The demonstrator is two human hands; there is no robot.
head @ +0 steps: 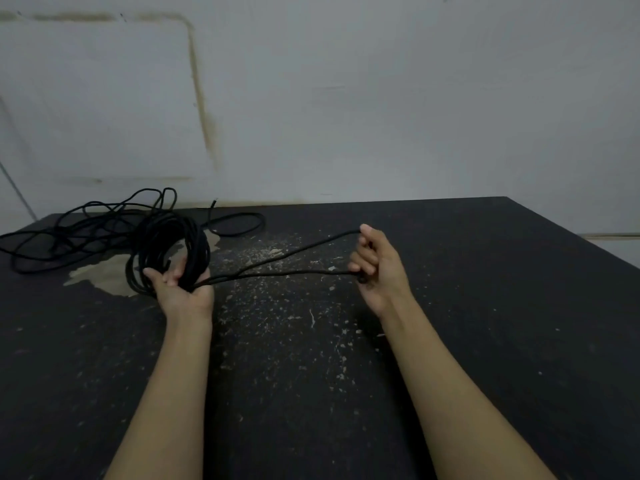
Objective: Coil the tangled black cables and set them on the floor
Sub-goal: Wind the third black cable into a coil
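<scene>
Left hand (pixel 183 289): palm up, fingers curling round a coiled bundle of black cable (pixel 173 251), which is standing up from the grip just above the dark surface (pixel 450 306).
Right hand (pixel 375 268): fingers clenching on a loop of the same cable (pixel 287 263), two strands stretching taut from here to the left grip.
Loose cable (pixel 79 233): a tangled heap is lying on the far left of the surface, trailing behind the coil.
Surface: black, with worn, scuffed patches showing.
</scene>
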